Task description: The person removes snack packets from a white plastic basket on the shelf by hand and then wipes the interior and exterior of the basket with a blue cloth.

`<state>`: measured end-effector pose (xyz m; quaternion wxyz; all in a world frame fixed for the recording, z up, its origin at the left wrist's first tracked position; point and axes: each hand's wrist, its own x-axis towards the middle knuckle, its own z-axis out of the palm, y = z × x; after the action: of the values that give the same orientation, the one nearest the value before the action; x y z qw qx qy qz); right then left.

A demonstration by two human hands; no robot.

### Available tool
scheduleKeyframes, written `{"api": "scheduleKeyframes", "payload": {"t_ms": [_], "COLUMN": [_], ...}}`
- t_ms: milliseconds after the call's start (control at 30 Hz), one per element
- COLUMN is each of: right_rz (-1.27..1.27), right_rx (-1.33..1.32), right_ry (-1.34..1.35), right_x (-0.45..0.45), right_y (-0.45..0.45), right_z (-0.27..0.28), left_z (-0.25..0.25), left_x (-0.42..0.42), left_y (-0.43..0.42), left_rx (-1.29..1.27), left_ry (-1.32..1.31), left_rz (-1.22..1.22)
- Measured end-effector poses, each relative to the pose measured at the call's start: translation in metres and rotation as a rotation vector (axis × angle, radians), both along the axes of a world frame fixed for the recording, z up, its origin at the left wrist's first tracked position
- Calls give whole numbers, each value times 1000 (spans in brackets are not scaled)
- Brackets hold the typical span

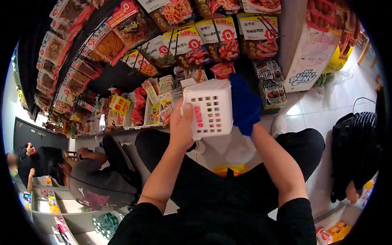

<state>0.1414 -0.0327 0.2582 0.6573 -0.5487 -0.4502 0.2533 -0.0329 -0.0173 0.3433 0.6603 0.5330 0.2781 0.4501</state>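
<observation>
A white plastic basket [210, 108] with rows of square holes and a small red print is held up in front of me, above my knees. My left hand [183, 118] grips its left side, the thumb lying on the near face. On its right side, a dark blue cloth [246, 104] is pressed against or just beside the wall. My right hand [256, 130] is inside or behind that cloth, so most of its fingers are hidden. What lies within the basket cannot be seen.
Shelves ahead carry hanging snack packets [220, 38] and small baskets of packets [153, 108]. Black packets [271, 87] stand at the right end, beside a white panel [304, 61]. A yellow stool [230, 168] is under me. A crouching person [100, 175] is at left; dark clothing [353, 155] shows at right.
</observation>
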Motion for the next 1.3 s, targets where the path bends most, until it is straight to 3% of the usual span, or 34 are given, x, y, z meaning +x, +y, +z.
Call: {"api": "scheduleKeyframes", "payload": {"t_ms": [267, 400, 467, 500, 567, 667, 700, 833, 867, 967, 1000, 1033, 1100, 1133, 1167, 1233, 1300], "right_rz": [112, 109, -41, -267, -301, -264, -272, -242, -261, -248, -352, -133, 49, 271, 394, 467, 462], "right_rx": [83, 71, 111, -109, 57, 76, 75, 130, 156, 166, 111, -367, -178, 266, 300, 327, 379], "right_ry": [34, 2, -140, -334, -467, -714, -956, -1019, -1025, -716, -717, -690, -530, -350, -115, -94, -124], "right_x": [11, 18, 7, -5, -3, -5, -10, -6, -3, 4, 7, 17, 35, 48, 47, 50, 48], "right_y": [-1, -5, -18, -26, -23, -27, -39, -45, -43, -36, -24, -18, -23, 5, 0, 14, 39], "right_z": [29, 48, 64, 74, 74, 65, 71, 75, 74, 69, 32, 43, 21, -36, -19, -34, -67], "left_z": [-10, -4, 3, 7, 9, 9, 16, 19, 21, 4, 6, 8, 17, 28, 39, 52, 53], "left_x": [19, 37, 50, 55, 63, 70, 66, 61, 60, 46, 43, 40, 35, 30, 25, 17, 9], "left_y": [2, -5, -6, -6, -8, -5, -3, -6, -11, -18, -22, -23, -31, -33, -32, -31, -23], "left_rx": [-88, 26, 130, 183, 157, 97, 95, 55, 152, 423, 380, 353, 606, 439, 274, 465, 296], "left_ry": [-27, 61, 85, 96, 83, 136, 197, 108, 228, 554, 581, 605, 665, 715, 777, 746, 386], "left_rz": [58, 21, -15, -35, -32, 72, 116, 131, 165, 46, -30, -118, -105, -184, -256, -143, -107]}}
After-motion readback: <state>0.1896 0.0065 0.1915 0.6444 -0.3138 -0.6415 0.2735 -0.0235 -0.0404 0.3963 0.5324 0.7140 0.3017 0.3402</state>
